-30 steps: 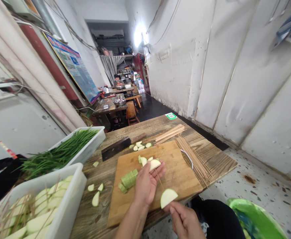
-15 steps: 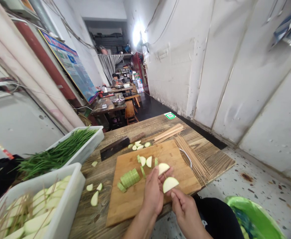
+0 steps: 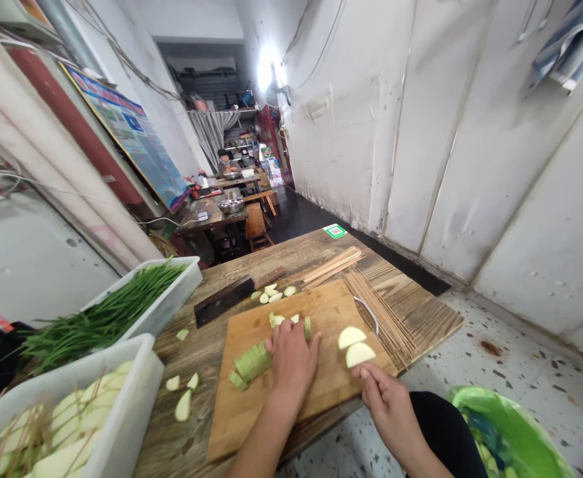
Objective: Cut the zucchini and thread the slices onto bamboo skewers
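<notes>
My right hand (image 3: 385,397) is closed in a pinch at the lower end of a skewer, which is mostly hidden by the fingers and slices. Two half-moon zucchini slices (image 3: 359,354) sit on it, above the right part of the wooden cutting board (image 3: 329,382). My left hand (image 3: 294,352) reaches palm down over the board, thumb apart from the fingers, on loose zucchini slices (image 3: 277,320) that it partly covers. Whether it touches one cannot be seen. Beside its fingers lies a row of cut zucchini (image 3: 252,360).
Behind the board lie a cleaver (image 3: 224,302) and bamboo skewers (image 3: 334,267), with more skewers (image 3: 384,318) at right. Left stand a tub of skewered slices (image 3: 145,392) and a tub of green stalks (image 3: 184,285). A green basin (image 3: 525,425) is on the floor.
My left hand has left the skewered slices and moved left and up onto the loose slices. My right hand has shifted slightly right with the skewer; the two slices now sit closer together in view.
</notes>
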The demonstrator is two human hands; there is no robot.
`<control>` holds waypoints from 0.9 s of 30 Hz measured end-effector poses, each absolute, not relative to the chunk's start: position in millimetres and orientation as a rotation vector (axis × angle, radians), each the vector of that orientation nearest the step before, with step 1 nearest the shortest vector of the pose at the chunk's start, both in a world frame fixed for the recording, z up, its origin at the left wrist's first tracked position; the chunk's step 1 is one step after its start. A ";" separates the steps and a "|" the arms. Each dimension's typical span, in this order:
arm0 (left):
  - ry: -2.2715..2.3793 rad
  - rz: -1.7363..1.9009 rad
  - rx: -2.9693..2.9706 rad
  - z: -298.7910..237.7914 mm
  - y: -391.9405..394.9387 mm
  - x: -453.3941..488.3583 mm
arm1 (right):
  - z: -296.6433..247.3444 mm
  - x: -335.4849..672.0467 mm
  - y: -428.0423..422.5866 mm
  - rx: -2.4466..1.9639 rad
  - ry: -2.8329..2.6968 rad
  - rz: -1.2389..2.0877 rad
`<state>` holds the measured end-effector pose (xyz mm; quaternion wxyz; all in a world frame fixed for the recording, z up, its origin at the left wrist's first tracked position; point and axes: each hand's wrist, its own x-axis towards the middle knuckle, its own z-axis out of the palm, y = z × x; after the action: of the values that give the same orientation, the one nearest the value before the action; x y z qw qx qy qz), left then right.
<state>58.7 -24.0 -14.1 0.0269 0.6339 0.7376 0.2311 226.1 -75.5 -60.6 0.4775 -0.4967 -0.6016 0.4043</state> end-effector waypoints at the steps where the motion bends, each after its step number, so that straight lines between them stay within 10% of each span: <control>1: 2.329 0.648 1.979 -16.3 -20.3 60.3 | -60.1 225.7 -76.4 -1.208 -1.470 0.992; 10: 1.486 1.307 1.016 -9.1 -11.8 38.3 | -44.3 227.6 -101.8 -1.018 -1.729 0.913; 27: 1.062 1.344 0.331 15.4 -25.3 31.0 | -40.1 217.0 -108.4 -0.988 -1.931 0.978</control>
<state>31.0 -25.3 15.4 0.6429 0.1455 0.4662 0.5900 217.0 -108.4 -40.1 0.3718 -0.3853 -0.7534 0.3816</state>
